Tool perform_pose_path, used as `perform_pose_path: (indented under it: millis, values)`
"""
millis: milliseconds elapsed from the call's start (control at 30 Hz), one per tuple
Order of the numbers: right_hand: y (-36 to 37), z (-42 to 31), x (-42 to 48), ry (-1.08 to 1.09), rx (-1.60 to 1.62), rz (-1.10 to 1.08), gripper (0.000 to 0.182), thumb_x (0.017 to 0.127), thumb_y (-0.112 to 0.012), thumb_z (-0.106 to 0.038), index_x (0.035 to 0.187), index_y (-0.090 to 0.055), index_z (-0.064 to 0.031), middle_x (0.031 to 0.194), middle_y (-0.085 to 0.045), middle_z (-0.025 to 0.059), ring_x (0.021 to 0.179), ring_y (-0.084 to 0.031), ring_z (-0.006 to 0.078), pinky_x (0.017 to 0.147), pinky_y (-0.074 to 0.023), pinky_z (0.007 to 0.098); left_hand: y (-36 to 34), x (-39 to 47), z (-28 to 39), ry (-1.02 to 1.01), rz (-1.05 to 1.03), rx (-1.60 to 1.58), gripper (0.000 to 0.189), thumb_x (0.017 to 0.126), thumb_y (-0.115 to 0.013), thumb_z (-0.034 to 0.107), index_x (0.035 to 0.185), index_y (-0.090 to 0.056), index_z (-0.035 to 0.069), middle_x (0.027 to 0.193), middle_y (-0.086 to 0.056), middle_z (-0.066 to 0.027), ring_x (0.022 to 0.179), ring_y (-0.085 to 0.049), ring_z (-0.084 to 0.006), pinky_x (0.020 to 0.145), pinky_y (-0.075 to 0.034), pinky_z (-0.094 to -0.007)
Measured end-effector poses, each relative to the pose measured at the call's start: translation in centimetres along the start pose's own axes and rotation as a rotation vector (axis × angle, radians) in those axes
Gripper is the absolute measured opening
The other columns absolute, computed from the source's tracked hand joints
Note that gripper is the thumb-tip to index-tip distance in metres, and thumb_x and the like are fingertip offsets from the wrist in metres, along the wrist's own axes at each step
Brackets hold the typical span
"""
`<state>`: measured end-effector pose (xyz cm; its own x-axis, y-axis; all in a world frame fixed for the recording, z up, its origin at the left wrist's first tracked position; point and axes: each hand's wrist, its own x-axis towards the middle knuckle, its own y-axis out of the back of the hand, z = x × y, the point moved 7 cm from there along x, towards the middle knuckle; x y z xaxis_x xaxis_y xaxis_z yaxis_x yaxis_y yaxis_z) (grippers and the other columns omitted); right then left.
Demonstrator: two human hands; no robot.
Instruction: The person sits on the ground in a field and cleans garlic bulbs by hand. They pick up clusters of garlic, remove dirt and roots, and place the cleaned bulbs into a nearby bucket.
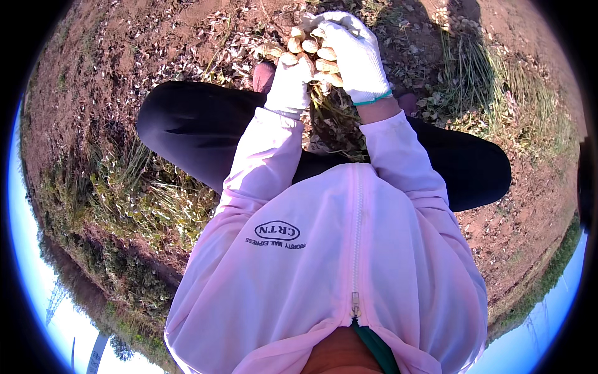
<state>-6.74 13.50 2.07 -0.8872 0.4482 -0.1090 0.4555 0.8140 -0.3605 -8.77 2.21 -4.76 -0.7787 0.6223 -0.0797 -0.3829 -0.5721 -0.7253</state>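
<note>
Both my hands wear white knitted work gloves and meet around one cluster of unshelled peanuts (pixel 310 46) at the top of the view. My left hand (pixel 289 84) is closed on the cluster's near side, with pods showing above its fingertips. Curled over the right and far side, my right hand (pixel 355 51) has its fingers against the pods; its fingertips are partly hidden. Green and brown peanut stems (pixel 322 100) hang from the cluster between my wrists, down towards my crossed legs.
Dry leaf litter and reddish soil (pixel 187 51) surround my dark-trousered legs (pixel 201 121). A heap of pulled plants (pixel 467 70) lies at the upper right, with pale pods (pixel 444 18) at its far end. More cut greenery (pixel 159 201) lies to the left.
</note>
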Motion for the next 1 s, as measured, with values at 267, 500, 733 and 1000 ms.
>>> perform_pose_path:
  millis: [267, 500, 733, 1000]
  values:
    - [-0.9, 2.9, 1.6, -0.123, 0.252, -0.118, 0.014, 0.083, -0.054, -0.002, 0.093, -0.064, -0.0002, 0.084, -0.064, 0.0033, 0.080, -0.059, 0.0100, 0.072, -0.0477, 0.0218, 0.4, -1.4, -1.6, 0.177, -0.005, -0.608, 0.039, 0.095, -0.041, 0.044, 0.117, -0.047, 0.013, 0.107, -0.057, -0.0164, 0.075, -0.060, -0.0290, 0.056, -0.050, -0.0375]
    - [-2.1, 4.0, 4.8, -0.118, -0.307, -0.575, 0.016, 0.084, -0.057, -0.011, 0.097, -0.063, -0.0024, 0.087, -0.064, 0.0015, 0.078, -0.058, 0.0091, 0.069, -0.0480, 0.0233, 1.8, -0.1, -1.8, 0.206, -0.058, -0.741, 0.045, 0.095, -0.037, 0.044, 0.125, -0.046, 0.011, 0.115, -0.055, -0.0144, 0.085, -0.059, -0.0276, 0.061, -0.051, -0.0407]
    - [5.9, 0.4, 15.4, -0.176, -0.430, -0.408, 0.018, 0.088, -0.055, -0.016, 0.098, -0.063, -0.0035, 0.080, -0.064, 0.0035, 0.062, -0.054, 0.0070, 0.048, -0.0378, 0.0178, -1.1, -0.2, 3.0, -0.099, -0.311, -0.652, 0.047, 0.091, -0.048, 0.049, 0.128, -0.046, 0.020, 0.110, -0.062, -0.0171, 0.078, -0.064, -0.0340, 0.061, -0.049, -0.0499]
    - [8.5, 1.2, 32.0, 0.015, -0.732, 0.055, 0.025, 0.090, -0.054, -0.024, 0.105, -0.060, -0.0050, 0.096, -0.065, 0.0060, 0.076, -0.060, 0.0133, 0.057, -0.0449, 0.0215, 0.3, 0.6, 0.0, 0.164, -0.180, -0.712, 0.027, 0.089, -0.057, 0.042, 0.108, -0.052, 0.023, 0.092, -0.061, -0.0019, 0.081, -0.052, -0.0180, 0.066, -0.040, -0.0434]
